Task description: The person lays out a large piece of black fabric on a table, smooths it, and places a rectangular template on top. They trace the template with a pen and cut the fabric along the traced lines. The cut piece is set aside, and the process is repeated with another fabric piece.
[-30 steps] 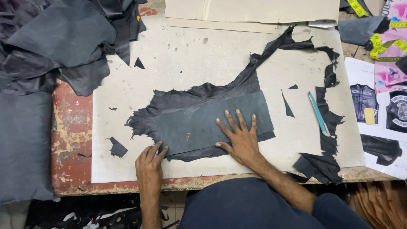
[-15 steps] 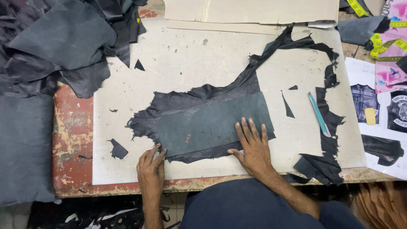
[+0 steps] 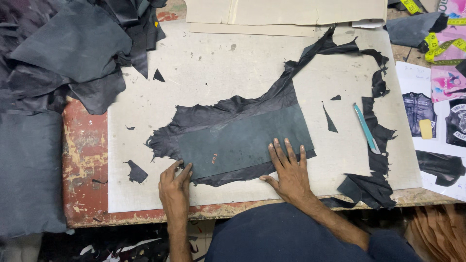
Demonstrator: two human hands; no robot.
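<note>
A ragged piece of black leather (image 3: 233,112) lies on a pale cutting board (image 3: 208,63). On top of it rests a grey-green rectangular pattern piece (image 3: 242,140). My left hand (image 3: 174,187) touches the leather's lower left edge, fingers together on the board. My right hand (image 3: 290,170) lies flat with fingers spread on the pattern's lower right corner, pressing it onto the leather. Neither hand holds anything.
A teal knife (image 3: 365,128) lies on the board to the right, beside a long black leather offcut strip (image 3: 376,116). Dark leather hides (image 3: 63,53) are heaped at upper left. Beige card sheets (image 3: 286,12) lie at the top. Printed papers (image 3: 437,111) and a yellow tape measure (image 3: 444,46) sit right.
My right hand has slid to the right along the pattern piece, from its middle to its lower right corner. My left hand has stayed at the leather's lower left edge.
</note>
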